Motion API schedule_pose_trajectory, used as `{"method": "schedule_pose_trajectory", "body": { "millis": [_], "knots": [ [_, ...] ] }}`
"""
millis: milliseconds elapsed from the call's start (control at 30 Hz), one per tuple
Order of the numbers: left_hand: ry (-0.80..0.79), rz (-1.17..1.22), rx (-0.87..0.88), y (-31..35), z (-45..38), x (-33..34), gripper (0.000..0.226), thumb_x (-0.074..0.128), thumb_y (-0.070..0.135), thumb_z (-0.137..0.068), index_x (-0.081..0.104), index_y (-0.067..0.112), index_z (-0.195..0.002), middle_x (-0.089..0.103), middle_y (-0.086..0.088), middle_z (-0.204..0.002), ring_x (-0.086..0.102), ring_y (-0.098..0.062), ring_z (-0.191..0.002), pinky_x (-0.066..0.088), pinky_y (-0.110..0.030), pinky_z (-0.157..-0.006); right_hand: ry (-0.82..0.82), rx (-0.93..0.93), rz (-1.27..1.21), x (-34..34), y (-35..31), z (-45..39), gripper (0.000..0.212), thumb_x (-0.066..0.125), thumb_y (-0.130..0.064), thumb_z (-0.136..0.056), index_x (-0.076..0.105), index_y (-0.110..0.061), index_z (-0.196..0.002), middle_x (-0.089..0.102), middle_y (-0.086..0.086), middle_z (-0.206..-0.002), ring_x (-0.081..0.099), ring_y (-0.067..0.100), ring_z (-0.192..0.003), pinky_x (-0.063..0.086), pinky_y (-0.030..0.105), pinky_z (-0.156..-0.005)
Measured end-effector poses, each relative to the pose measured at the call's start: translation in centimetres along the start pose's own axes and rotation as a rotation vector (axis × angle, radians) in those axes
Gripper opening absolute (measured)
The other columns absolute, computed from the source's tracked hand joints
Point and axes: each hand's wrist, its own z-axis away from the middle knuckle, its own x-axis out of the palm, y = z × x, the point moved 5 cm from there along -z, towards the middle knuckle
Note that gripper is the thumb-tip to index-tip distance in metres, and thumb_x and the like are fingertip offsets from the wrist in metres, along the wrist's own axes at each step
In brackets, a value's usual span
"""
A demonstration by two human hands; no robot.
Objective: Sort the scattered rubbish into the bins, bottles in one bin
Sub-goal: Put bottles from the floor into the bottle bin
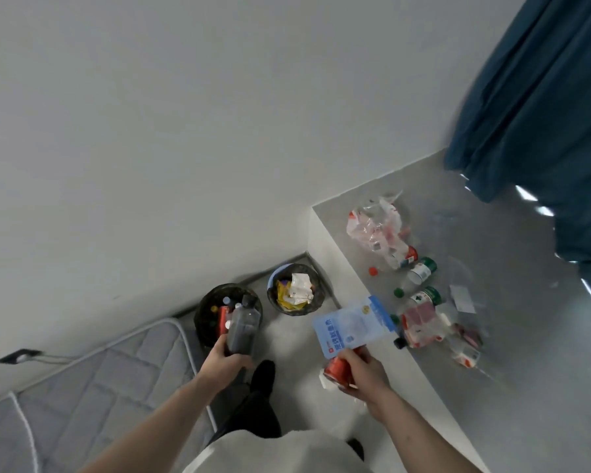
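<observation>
My left hand [224, 361] grips a dark plastic bottle [242, 327] by its base, its capped neck tilted over the left bin [203, 327], which holds bottles and caps. My right hand [364, 373] holds a light blue pouch [350, 324] together with a red-labelled bottle [338, 370]. The right bin [275, 298] contains wrappers and paper. On the grey ledge [492, 254] lie several bottles, one with a green cap [423, 269], loose caps and a crumpled clear plastic bag [376, 227].
A grey quilted mattress [93, 397] lies at lower left, touching the left bin. A blue curtain [543, 97] hangs at upper right over the ledge. My dark-shod foot [263, 373] stands on the floor between the bins and the ledge.
</observation>
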Motion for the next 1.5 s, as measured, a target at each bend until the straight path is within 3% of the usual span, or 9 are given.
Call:
{"method": "schedule_pose_trajectory", "body": {
  "millis": [233,367,500,700,900,1033,1133,1300,1500],
  "knots": [
    [-0.007,-0.129,-0.001,4.2,-6.0,-7.0,0.056,0.085,0.035,-0.06,0.06,0.025,-0.109,0.07,-0.005,-0.097,0.068,-0.022,-0.086,0.053,-0.031,-0.066,0.053,0.11,-0.004,6.6,-3.2,-3.0,0.028,0.072,-0.028,-0.084,0.066,-0.022,-0.111,0.067,0.01,-0.111,0.067,0.027,-0.101,0.063,0.045,-0.08],
    [0.004,-0.196,-0.025,5.4,-10.2,-8.7,0.071,0.082,0.052,-0.048,0.058,0.029,-0.11,0.07,-0.001,-0.099,0.068,-0.023,-0.088,0.055,-0.035,-0.071,0.079,0.221,0.01,7.9,-3.6,-6.1,0.037,0.074,-0.032,-0.08,0.066,-0.017,-0.112,0.069,0.013,-0.109,0.067,0.029,-0.1,0.062,0.039,-0.069],
    [0.025,-0.252,-0.042,5.4,-15.0,-8.2,0.069,0.087,0.048,-0.057,0.057,0.028,-0.116,0.07,-0.001,-0.101,0.069,-0.024,-0.084,0.056,-0.033,-0.066,0.045,0.311,0.051,8.3,-3.6,-11.6,0.052,0.079,-0.04,-0.066,0.067,-0.015,-0.111,0.073,0.014,-0.105,0.071,0.028,-0.096,0.062,0.039,-0.068],
    [0.064,-0.264,-0.05,3.5,-23.4,-5.4,0.07,0.09,0.046,-0.058,0.055,0.028,-0.116,0.071,0.004,-0.098,0.068,-0.022,-0.076,0.056,-0.037,-0.069,0.009,0.345,0.151,9.4,-4.3,-23.1,0.048,0.076,-0.037,-0.071,0.064,-0.014,-0.112,0.073,0.014,-0.101,0.072,0.027,-0.093,0.063,0.037,-0.068],
    [0.134,-0.225,-0.073,-0.9,-32.8,-2.6,0.077,0.086,0.058,-0.047,0.054,0.036,-0.114,0.07,0.007,-0.099,0.069,-0.023,-0.085,0.06,-0.047,-0.08,-0.016,0.393,0.288,10.8,-2.6,-37.1,0.039,0.071,-0.045,-0.077,0.067,-0.017,-0.104,0.074,0.014,-0.099,0.072,0.024,-0.093,0.062,0.039,-0.083],
    [0.21,-0.227,-0.05,-2.6,-37.4,-1.5,0.071,0.09,0.043,-0.061,0.051,0.038,-0.119,0.067,0.011,-0.103,0.065,-0.014,-0.09,0.055,-0.036,-0.078,-0.044,0.419,0.31,12.3,-0.6,-45.5,0.052,0.07,-0.054,-0.08,0.065,-0.015,-0.113,0.074,0.011,-0.096,0.071,0.019,-0.084,0.056,0.027,-0.058],
    [0.26,-0.224,-0.056,-3.1,-39.3,-1.6,0.062,0.089,0.034,-0.068,0.052,0.035,-0.118,0.065,0.016,-0.1,0.059,-0.001,-0.085,0.046,-0.027,-0.069,0.015,0.402,0.31,13.0,0.2,-48.6,0.042,0.072,-0.046,-0.085,0.064,-0.013,-0.11,0.073,0.012,-0.098,0.068,0.019,-0.081,0.055,0.029,-0.059],
    [0.357,-0.131,-0.114,-3.2,-40.1,-3.5,0.059,0.086,0.042,-0.072,0.051,0.034,-0.119,0.064,0.015,-0.101,0.06,-0.004,-0.086,0.047,-0.029,-0.074,0.06,0.433,0.379,13.7,1.5,-47.4,0.045,0.069,-0.046,-0.089,0.058,-0.012,-0.116,0.064,0.008,-0.091,0.062,0.019,-0.081,0.049,0.03,-0.06],
    [0.473,-0.099,-0.184,-4.5,-39.9,-7.5,0.061,0.082,0.035,-0.074,0.047,0.022,-0.123,0.061,0.004,-0.102,0.058,-0.019,-0.09,0.048,-0.036,-0.079,-0.01,0.128,0.612,17.6,1.0,-45.0,0.045,0.084,-0.04,-0.061,0.07,-0.018,-0.098,0.076,-0.001,-0.085,0.073,0.017,-0.081,0.06,0.045,-0.084]
  ]
}}
